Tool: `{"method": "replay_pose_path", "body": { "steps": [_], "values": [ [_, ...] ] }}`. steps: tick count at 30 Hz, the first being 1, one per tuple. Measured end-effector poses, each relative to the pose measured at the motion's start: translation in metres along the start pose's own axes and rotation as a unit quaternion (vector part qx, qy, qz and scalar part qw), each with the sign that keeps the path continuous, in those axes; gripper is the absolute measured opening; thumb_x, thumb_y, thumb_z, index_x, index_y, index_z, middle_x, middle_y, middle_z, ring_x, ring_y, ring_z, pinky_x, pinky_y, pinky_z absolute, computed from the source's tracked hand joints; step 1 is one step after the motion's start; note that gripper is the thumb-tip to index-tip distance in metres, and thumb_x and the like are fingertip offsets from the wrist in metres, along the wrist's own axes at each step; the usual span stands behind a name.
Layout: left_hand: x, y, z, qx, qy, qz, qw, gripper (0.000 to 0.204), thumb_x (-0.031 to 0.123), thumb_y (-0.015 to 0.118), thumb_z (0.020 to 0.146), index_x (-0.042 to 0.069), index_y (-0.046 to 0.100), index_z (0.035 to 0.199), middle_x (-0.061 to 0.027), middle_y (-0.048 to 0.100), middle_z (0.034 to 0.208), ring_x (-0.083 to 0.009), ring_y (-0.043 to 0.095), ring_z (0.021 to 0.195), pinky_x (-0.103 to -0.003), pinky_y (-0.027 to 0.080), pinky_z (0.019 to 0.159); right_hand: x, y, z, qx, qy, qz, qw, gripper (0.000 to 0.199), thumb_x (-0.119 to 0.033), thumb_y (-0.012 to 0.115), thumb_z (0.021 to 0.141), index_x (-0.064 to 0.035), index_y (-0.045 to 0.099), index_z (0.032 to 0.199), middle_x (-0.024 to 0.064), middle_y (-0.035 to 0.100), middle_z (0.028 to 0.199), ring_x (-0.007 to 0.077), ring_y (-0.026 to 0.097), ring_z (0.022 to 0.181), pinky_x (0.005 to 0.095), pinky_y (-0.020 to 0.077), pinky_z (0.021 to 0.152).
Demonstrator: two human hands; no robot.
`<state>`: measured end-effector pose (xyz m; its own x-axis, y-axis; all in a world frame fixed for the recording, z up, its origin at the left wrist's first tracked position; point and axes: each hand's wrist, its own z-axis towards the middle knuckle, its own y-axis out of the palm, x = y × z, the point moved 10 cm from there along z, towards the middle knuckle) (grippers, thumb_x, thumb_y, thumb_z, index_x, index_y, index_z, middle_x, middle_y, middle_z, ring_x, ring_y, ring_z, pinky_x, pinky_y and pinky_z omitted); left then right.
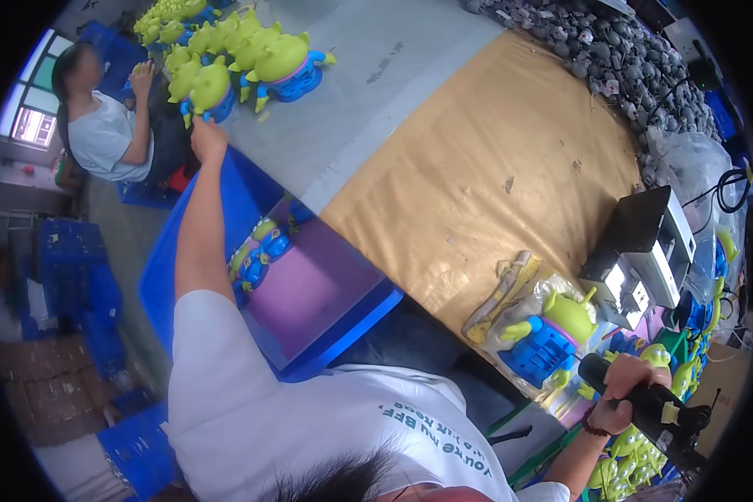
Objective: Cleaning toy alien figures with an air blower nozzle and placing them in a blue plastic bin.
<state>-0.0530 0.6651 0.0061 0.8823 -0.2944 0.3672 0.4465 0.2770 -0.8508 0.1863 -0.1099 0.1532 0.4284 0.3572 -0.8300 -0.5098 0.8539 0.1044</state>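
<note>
My left arm stretches to the far left edge of the table. There, my left hand (209,139) is closed at the lower end of a green and blue toy figure (212,90), beside a group of similar figures (263,52). At the near right, my right hand (623,391) grips a black electric screwdriver (657,410). Its tip points toward another green-headed toy figure (544,347), which lies with its blue back up on a plastic-wrapped pad (498,314). Nothing but the screwdriver shows in the right hand.
A blue bin (343,335) with a few figures stands against the table's near edge. A black and white box-shaped device (644,251) sits right of the pad. Small grey parts (602,63) are heaped at the far right. A co-worker (109,125) sits at the left.
</note>
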Motion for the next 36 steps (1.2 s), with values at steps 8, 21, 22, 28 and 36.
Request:
{"method": "replay_pose_path", "body": {
  "steps": [8, 21, 22, 28, 36],
  "values": [
    [-0.033, 0.028, 0.061, 0.014, 0.078, 0.03, 0.996, 0.04, 0.024, 0.058, 0.089, 0.01, 0.053, 0.126, -0.0234, 0.065, 0.108, -0.044, 0.06, 0.102, -0.051, 0.046, 0.087, -0.006, -0.008, -0.008, -0.014, -0.012, -0.01, 1.0, 0.041, -0.021, 0.075, 0.074, -0.0118, 0.045, 0.1, -0.0008, 0.052, 0.062, 0.0131, 0.049, 0.048, 0.0275, 0.0404, 0.046],
    [0.021, -0.029, -0.058, 0.184, 0.177, 0.074, 0.964, 0.072, 0.042, 0.067, 0.085, 0.011, 0.039, 0.143, -0.0204, 0.047, 0.137, -0.0358, 0.037, 0.132, -0.051, 0.028, 0.105, -0.049, -0.027, 0.041, 0.015, 0.015, 0.087, 0.996, 0.032, 0.001, 0.068, 0.078, -0.0041, 0.049, 0.103, 0.0063, 0.055, 0.07, 0.0193, 0.057, 0.06, 0.0361, 0.0488, 0.061],
    [0.044, -0.035, -0.09, 0.163, 0.248, 0.03, 0.954, 0.072, 0.038, 0.067, 0.085, 0.008, 0.037, 0.143, -0.0213, 0.043, 0.139, -0.0366, 0.034, 0.133, -0.05, 0.027, 0.107, -0.049, -0.046, 0.051, 0.061, 0.01, 0.061, 0.996, 0.032, 0.0, 0.065, 0.08, -0.0015, 0.049, 0.108, 0.0065, 0.054, 0.07, 0.019, 0.056, 0.06, 0.0355, 0.0487, 0.062],
    [0.183, -0.078, -0.342, -0.108, 0.518, -0.211, 0.822, 0.063, 0.028, 0.063, 0.087, 0.0, 0.04, 0.139, -0.022, 0.041, 0.141, -0.0379, 0.034, 0.133, -0.048, 0.025, 0.11, 0.017, -0.111, 0.093, 0.233, 0.064, -0.158, 0.958, 0.034, -0.004, 0.058, 0.085, 0.0062, 0.048, 0.116, 0.008, 0.054, 0.071, 0.0184, 0.054, 0.062, 0.0345, 0.0485, 0.064],
    [0.296, -0.108, -0.502, -0.348, 0.468, -0.42, 0.696, 0.064, 0.038, 0.055, 0.092, -0.003, 0.041, 0.138, -0.023, 0.041, 0.142, -0.0391, 0.036, 0.132, -0.047, 0.026, 0.11, 0.002, -0.074, 0.086, 0.136, 0.122, -0.024, 0.983, 0.032, -0.007, 0.056, 0.086, 0.0076, 0.048, 0.114, 0.009, 0.055, 0.072, 0.0183, 0.055, 0.063, 0.0348, 0.0491, 0.065]
  ]
}}
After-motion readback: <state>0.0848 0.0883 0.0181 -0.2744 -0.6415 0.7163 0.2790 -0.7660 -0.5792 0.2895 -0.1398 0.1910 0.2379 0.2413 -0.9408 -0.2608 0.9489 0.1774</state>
